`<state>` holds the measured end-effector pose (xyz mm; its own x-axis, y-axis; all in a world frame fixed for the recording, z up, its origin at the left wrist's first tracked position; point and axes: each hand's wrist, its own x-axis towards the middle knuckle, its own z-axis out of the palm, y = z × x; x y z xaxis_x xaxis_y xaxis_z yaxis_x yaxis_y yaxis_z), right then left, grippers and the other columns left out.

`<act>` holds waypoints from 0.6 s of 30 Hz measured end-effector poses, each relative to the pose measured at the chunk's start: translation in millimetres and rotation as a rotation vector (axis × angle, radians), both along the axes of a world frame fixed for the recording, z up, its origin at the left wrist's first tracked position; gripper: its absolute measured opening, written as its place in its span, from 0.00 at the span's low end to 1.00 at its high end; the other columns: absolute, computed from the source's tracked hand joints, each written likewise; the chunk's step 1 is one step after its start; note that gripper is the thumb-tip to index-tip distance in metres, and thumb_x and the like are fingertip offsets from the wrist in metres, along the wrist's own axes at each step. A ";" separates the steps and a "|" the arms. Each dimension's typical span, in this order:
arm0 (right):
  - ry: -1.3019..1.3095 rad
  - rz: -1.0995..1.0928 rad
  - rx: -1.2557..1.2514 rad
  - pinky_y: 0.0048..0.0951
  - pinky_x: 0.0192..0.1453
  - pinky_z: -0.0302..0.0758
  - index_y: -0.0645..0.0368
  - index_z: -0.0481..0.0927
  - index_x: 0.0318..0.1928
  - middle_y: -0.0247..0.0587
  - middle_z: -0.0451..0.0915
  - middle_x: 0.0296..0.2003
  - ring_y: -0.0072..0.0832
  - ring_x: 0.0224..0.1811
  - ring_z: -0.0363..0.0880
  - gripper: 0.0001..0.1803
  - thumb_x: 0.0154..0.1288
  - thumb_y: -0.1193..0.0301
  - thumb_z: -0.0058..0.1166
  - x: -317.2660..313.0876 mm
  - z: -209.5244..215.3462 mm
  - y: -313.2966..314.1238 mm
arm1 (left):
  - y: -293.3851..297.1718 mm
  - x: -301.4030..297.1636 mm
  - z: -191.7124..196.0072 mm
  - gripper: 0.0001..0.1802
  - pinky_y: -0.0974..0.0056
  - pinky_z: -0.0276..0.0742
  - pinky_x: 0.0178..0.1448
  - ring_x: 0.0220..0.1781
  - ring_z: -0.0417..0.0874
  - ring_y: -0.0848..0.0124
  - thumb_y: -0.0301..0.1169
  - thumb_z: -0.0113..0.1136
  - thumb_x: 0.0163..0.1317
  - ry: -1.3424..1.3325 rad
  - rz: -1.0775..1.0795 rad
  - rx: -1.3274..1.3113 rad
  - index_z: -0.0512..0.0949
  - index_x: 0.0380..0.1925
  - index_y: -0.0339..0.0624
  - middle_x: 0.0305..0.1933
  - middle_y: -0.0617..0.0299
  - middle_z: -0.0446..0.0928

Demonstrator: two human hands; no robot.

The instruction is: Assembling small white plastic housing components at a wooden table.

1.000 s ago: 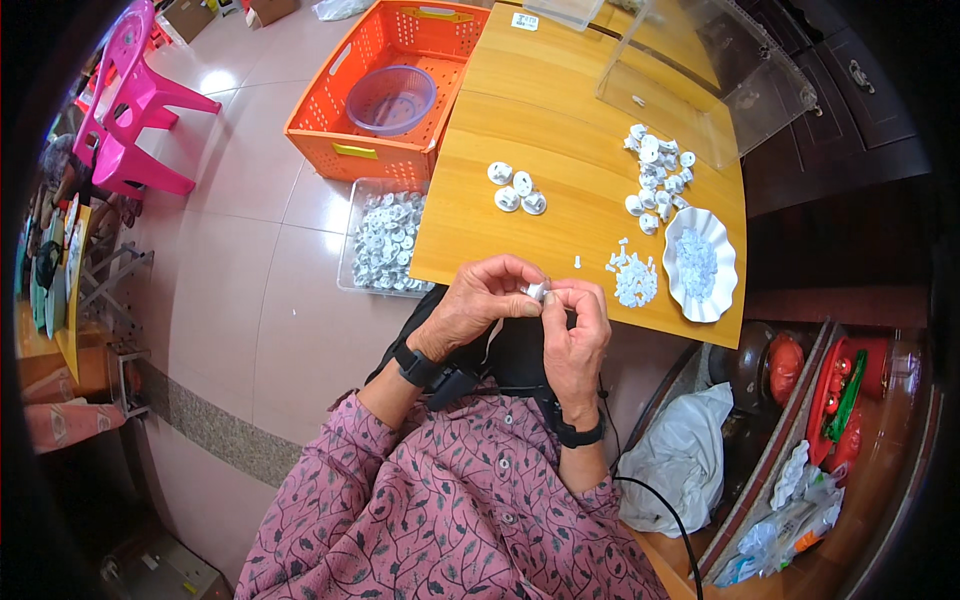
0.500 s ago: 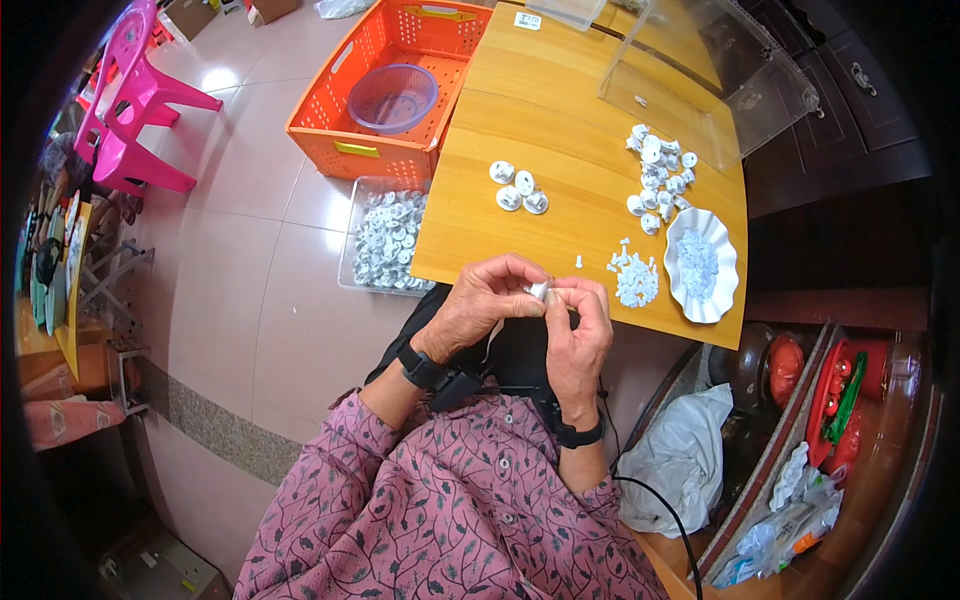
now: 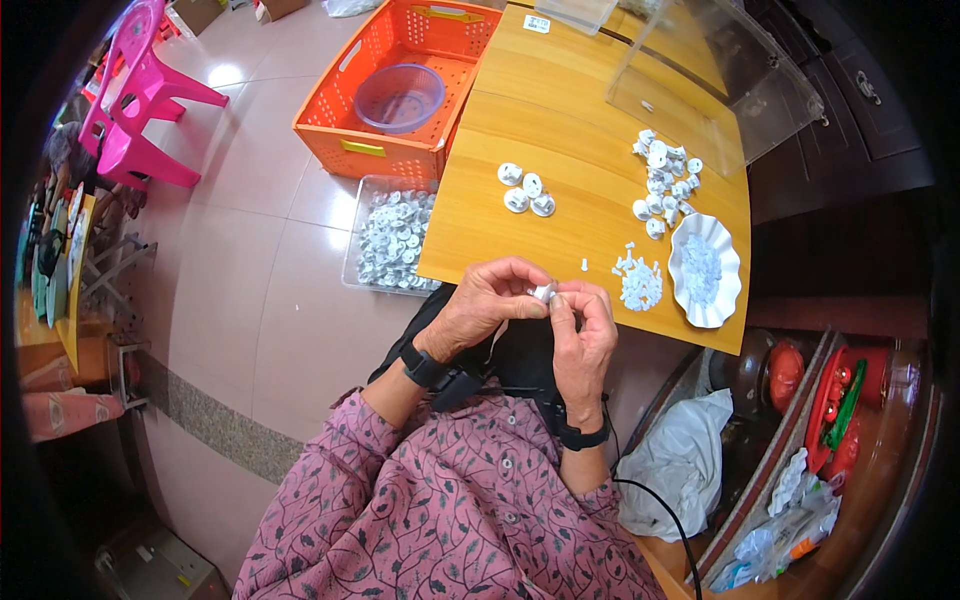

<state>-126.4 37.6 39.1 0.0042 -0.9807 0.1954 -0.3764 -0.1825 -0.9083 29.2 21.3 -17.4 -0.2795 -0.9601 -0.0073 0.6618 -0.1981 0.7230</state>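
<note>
You have the small white plastic piece (image 3: 543, 292) between your two hands, just off the near edge of the tabletop (image 3: 560, 110), above your lap. Your left hand (image 3: 484, 303) grips it between thumb and fingers from the left side. Your right hand (image 3: 585, 340) has thumb and forefinger pinched on its right end; your fingertips cover much of it, so its exact shape there is hard to tell.

On the tabletop just beyond your right hand you have one loose white peg (image 3: 585, 265), and to the right of that a small pile of white pegs (image 3: 640, 288). Near the pile, at the right edge, is a white scalloped dish (image 3: 733, 262) holding pale, bluish-white bits (image 3: 702, 270). Farther from you lies a cluster of round-based white parts (image 3: 656, 182), while four matching caps (image 3: 515, 200) sit together well to its left. A clear plastic box (image 3: 715, 85) stands at the far right.

Off the tabletop's left edge you have a clear bin (image 3: 350, 270) filled with white parts, and behind it an orange crate (image 3: 375, 160) with a purple bowl (image 3: 400, 118) inside. Well away to your left is a pink chair (image 3: 150, 125).
</note>
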 end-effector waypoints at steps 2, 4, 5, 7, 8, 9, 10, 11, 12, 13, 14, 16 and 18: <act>0.017 0.001 -0.012 0.35 0.50 0.77 0.65 0.77 0.36 0.48 0.80 0.42 0.38 0.44 0.80 0.04 0.67 0.78 0.59 0.5 -1.0 -0.5 | 0.1 0.6 0.4 0.15 0.69 0.82 0.55 0.47 0.84 0.75 0.18 0.70 0.60 -0.032 -0.004 0.002 0.81 0.48 0.33 0.45 0.61 0.83; 0.034 0.003 -0.023 0.35 0.50 0.77 0.65 0.76 0.36 0.48 0.79 0.42 0.38 0.44 0.80 0.04 0.67 0.78 0.59 0.8 -2.1 -0.9 | 0.3 1.4 1.2 0.15 0.69 0.82 0.55 0.47 0.84 0.75 0.18 0.70 0.60 -0.031 -0.004 -0.003 0.81 0.48 0.33 0.45 0.62 0.83; 0.025 0.007 -0.021 0.35 0.50 0.76 0.65 0.77 0.36 0.47 0.80 0.42 0.37 0.44 0.80 0.04 0.67 0.78 0.59 0.9 -2.5 -1.2 | 0.4 1.9 1.8 0.15 0.69 0.82 0.55 0.47 0.84 0.76 0.18 0.70 0.60 -0.031 -0.005 -0.007 0.81 0.48 0.34 0.45 0.62 0.83; 0.016 0.013 -0.020 0.35 0.50 0.76 0.65 0.77 0.36 0.47 0.80 0.42 0.37 0.44 0.80 0.04 0.67 0.78 0.59 0.4 -4.4 -1.8 | 0.5 3.0 4.0 0.15 0.69 0.82 0.55 0.47 0.84 0.76 0.18 0.69 0.60 -0.030 -0.007 -0.008 0.81 0.48 0.34 0.45 0.62 0.84; -0.035 0.016 -0.002 0.35 0.50 0.76 0.65 0.77 0.36 0.47 0.80 0.42 0.37 0.45 0.80 0.04 0.66 0.78 0.59 -0.4 -6.3 -1.8 | 0.6 3.5 4.7 0.15 0.69 0.82 0.55 0.46 0.84 0.76 0.18 0.69 0.60 -0.031 -0.009 -0.009 0.81 0.48 0.34 0.44 0.62 0.84; -0.087 0.020 0.016 0.35 0.50 0.76 0.65 0.77 0.36 0.47 0.80 0.42 0.36 0.45 0.80 0.04 0.66 0.78 0.59 -1.0 -7.8 -1.9 | 0.5 3.7 4.3 0.15 0.69 0.82 0.55 0.46 0.84 0.76 0.18 0.69 0.60 -0.031 -0.006 -0.009 0.81 0.48 0.34 0.44 0.62 0.84; -0.088 0.024 0.016 0.35 0.50 0.76 0.65 0.77 0.36 0.47 0.80 0.42 0.36 0.45 0.80 0.04 0.66 0.78 0.59 -1.1 -8.8 -2.0 | 0.7 3.8 3.5 0.15 0.69 0.82 0.55 0.46 0.84 0.75 0.18 0.69 0.60 -0.032 0.002 -0.013 0.81 0.48 0.34 0.44 0.61 0.84; -0.088 0.020 0.021 0.34 0.50 0.76 0.65 0.77 0.36 0.47 0.80 0.42 0.36 0.45 0.80 0.04 0.66 0.79 0.59 -1.0 -9.6 -2.2 | 0.9 4.1 3.3 0.15 0.69 0.82 0.55 0.46 0.84 0.75 0.19 0.69 0.61 -0.034 0.011 -0.017 0.81 0.48 0.34 0.44 0.61 0.84; -0.089 0.018 0.025 0.33 0.50 0.76 0.65 0.77 0.36 0.46 0.81 0.41 0.35 0.45 0.80 0.03 0.66 0.79 0.59 -0.8 -9.9 -2.3 | 1.2 4.6 3.8 0.15 0.69 0.82 0.55 0.46 0.84 0.75 0.19 0.69 0.61 -0.036 0.016 -0.017 0.81 0.48 0.34 0.44 0.61 0.84; -0.093 0.026 0.026 0.33 0.50 0.76 0.65 0.77 0.36 0.46 0.81 0.41 0.35 0.45 0.80 0.03 0.66 0.79 0.59 0.1 -9.3 -2.4 | 1.8 5.9 4.9 0.15 0.69 0.82 0.55 0.46 0.84 0.75 0.19 0.69 0.61 -0.049 0.015 0.000 0.81 0.48 0.34 0.44 0.61 0.84; -0.095 0.022 0.025 0.33 0.50 0.76 0.65 0.77 0.36 0.46 0.81 0.41 0.35 0.44 0.80 0.03 0.67 0.79 0.59 0.9 -7.8 -2.3 | 2.3 7.3 6.1 0.14 0.69 0.82 0.54 0.46 0.84 0.75 0.19 0.69 0.61 -0.063 0.014 0.017 0.81 0.48 0.33 0.44 0.61 0.84; -0.133 0.023 0.034 0.31 0.49 0.77 0.65 0.77 0.36 0.45 0.81 0.40 0.32 0.43 0.80 0.03 0.68 0.78 0.58 1.4 -8.4 -1.8 | 1.3 9.6 9.0 0.14 0.67 0.83 0.54 0.47 0.85 0.73 0.18 0.69 0.61 -0.089 0.024 0.038 0.81 0.48 0.33 0.45 0.60 0.84; -0.111 0.019 0.056 0.30 0.49 0.77 0.65 0.77 0.36 0.44 0.81 0.40 0.31 0.42 0.80 0.03 0.68 0.79 0.58 0.6 -10.6 -0.5 | 0.5 14.2 13.6 0.15 0.65 0.84 0.53 0.46 0.85 0.72 0.19 0.68 0.62 -0.104 0.060 0.065 0.80 0.49 0.33 0.46 0.58 0.84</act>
<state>-125.8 37.1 28.5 0.0042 -0.9900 0.1408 -0.2703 -0.1367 -0.9530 43.5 21.7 -3.9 -0.2164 -0.9716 -0.0960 0.5960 -0.2093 0.7753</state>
